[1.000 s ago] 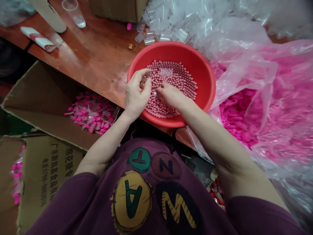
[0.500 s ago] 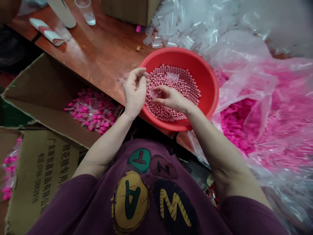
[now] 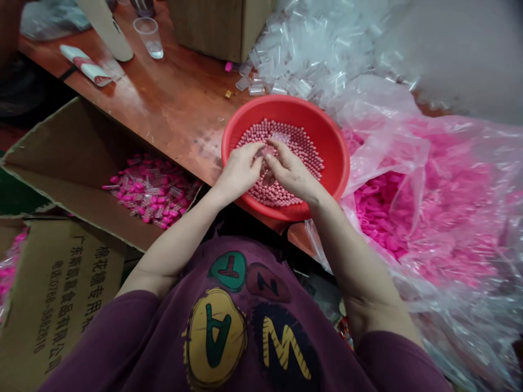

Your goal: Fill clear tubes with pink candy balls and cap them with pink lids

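A red plastic basin (image 3: 337, 158) on the table holds a bed of small pink candy balls (image 3: 281, 196). Above the balls, my left hand (image 3: 241, 170) and my right hand (image 3: 293, 173) meet fingertip to fingertip. Between them is a small clear plastic tube (image 3: 268, 151), partly covered by the fingers. The thumb and fingers of my right hand close round it, and my left fingers are curled against its other side. Another clear tube (image 3: 281, 137) lies on the balls behind my hands.
Clear plastic tubes (image 3: 302, 51) are heaped behind the basin. To the right is a plastic bag of pink parts (image 3: 449, 201). An open carton (image 3: 53, 147) at the left holds filled pink-capped tubes (image 3: 153, 188). A clear cup (image 3: 149, 38) stands farther back.
My left hand has come right and down over the basin, joining my right hand at the clear tube. The view has shifted slightly.
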### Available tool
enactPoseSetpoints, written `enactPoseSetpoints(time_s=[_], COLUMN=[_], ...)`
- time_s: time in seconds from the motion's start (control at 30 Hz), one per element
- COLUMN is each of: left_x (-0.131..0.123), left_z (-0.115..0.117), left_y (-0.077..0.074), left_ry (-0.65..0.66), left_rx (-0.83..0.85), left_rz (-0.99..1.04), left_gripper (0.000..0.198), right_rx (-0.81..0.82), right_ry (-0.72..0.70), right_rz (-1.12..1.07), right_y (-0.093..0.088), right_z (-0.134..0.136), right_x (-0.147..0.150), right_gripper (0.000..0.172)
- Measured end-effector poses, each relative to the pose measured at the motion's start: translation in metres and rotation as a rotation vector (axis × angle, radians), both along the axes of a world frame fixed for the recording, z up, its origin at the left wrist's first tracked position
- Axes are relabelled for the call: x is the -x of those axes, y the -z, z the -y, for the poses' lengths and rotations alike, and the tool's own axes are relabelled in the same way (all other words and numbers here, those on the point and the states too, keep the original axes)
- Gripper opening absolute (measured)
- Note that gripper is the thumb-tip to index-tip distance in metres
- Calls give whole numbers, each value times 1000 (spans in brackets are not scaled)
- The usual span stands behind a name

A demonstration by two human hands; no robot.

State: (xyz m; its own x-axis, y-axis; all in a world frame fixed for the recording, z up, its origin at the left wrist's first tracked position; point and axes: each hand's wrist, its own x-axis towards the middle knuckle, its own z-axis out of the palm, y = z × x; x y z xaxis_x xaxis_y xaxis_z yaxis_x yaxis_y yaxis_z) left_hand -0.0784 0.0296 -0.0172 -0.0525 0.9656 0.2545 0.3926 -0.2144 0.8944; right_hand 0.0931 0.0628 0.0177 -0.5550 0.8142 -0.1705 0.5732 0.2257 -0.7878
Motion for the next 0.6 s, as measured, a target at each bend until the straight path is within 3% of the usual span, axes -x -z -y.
enactPoseSetpoints(time_s=[0.13, 0.2, 0.3, 0.5, 0.6], left_x=[6, 6, 2, -3, -4], left_z=[-13, -18, -21, -15, -10], left_y=[10, 16, 25, 31, 28], left_ry=[41, 87, 15, -220, -250], left_rx=[89, 102, 49, -140, -169], left_rz=[164, 194, 217, 269, 277], left_gripper=[42, 43, 42, 28, 25], right_rx=[-440, -543, -538, -488, -492], right_ry=[-95, -135, -181, -82, -147], right_rz=[235, 279, 343, 814, 830], right_y=[-8, -8, -3, 19, 34], right_z=[9, 8, -4, -45, -51], right_x=[-7, -7, -10, -28, -14], right_gripper=[62, 52, 45, 43, 44])
